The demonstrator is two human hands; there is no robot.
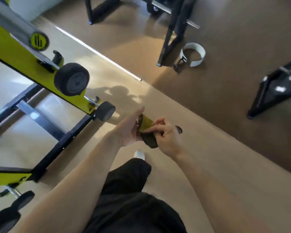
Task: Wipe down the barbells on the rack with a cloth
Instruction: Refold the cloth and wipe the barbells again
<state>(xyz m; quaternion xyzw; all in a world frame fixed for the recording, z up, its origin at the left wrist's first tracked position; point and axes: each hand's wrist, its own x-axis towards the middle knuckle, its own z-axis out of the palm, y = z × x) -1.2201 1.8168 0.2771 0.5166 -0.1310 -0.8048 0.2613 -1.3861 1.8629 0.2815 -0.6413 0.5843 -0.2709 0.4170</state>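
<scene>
Hanging between the two hands, in front of the person and above the floor, is the cloth [145, 130], yellow-green on one face and dark on the other, partly folded. It sits just right of the lowest barbell end on the rack [15, 52], not touching it. The rack is a yellow-green slanted upright on a black base frame at the left, with barbells [72, 79] resting on its pegs, their round dark ends pointing toward the camera; one smaller end [105, 111] is nearest the cloth. The floor [208, 165] is smooth and tan, shiny with window glare near the rack and darker brown farther back, a bright metal strip dividing the two tones. Open floor lies to the right of the hands and ahead of them. Beyond that stand black equipment legs [173, 31], a white belt [194, 54] curled on its edge beside them, and another black frame [275, 93] at the right edge. The left hand [129, 128] is raised with palm turned inward, fingers straight and together, backing the cloth. The right hand [166, 133] pinches the cloth's edge between thumb and curled fingers. Both forearms are bare, reaching forward over dark trousers [128, 199].
</scene>
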